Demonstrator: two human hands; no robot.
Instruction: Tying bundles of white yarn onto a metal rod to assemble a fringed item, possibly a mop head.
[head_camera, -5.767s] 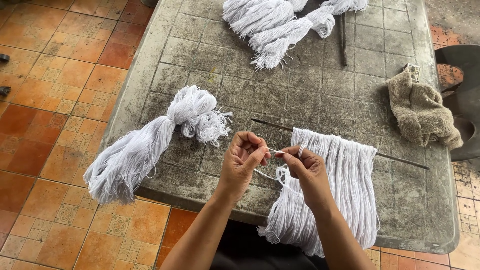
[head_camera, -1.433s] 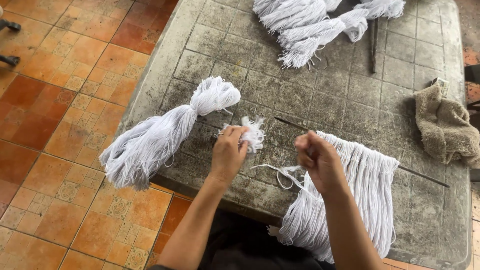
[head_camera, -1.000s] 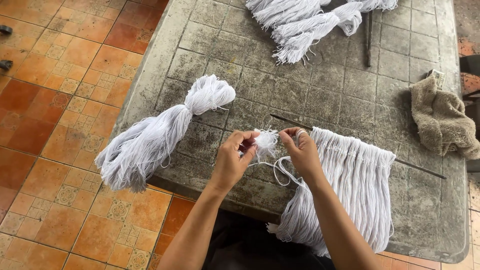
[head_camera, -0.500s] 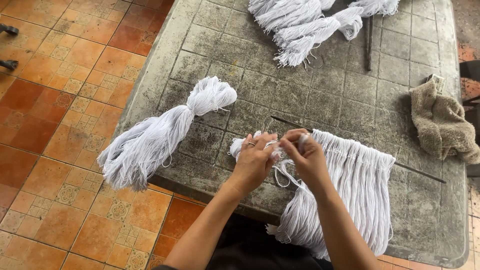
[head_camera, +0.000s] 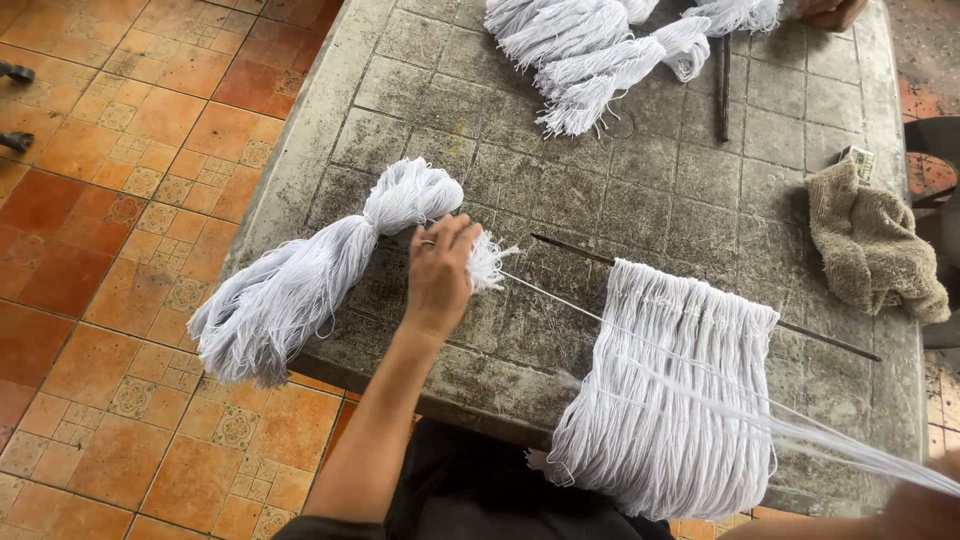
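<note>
The left hand (head_camera: 440, 275) rests on the grey table (head_camera: 650, 170), its fingers curled around a small tuft (head_camera: 487, 265) of white yarn and pressing it against the tabletop. From that tuft a strand (head_camera: 640, 345) runs taut toward the table's near right corner, crossing over the fringe (head_camera: 670, 390) of white yarn that is looped on a thin dark rod (head_camera: 700, 290) and hangs over the table's near edge. The right hand (head_camera: 920, 510) shows only as a blurred sliver at the frame's lower right, where the strand ends; whether its fingers pinch the yarn I cannot tell. Just left of the left hand lies a big knotted skein (head_camera: 300, 285), its tail drooping off the table's edge. More skeins (head_camera: 590, 50) lie at the far side of the table, and a beige cloth (head_camera: 870, 240) sits crumpled near its right edge. Another person's hand (head_camera: 825, 10) shows at the far right corner.
</note>
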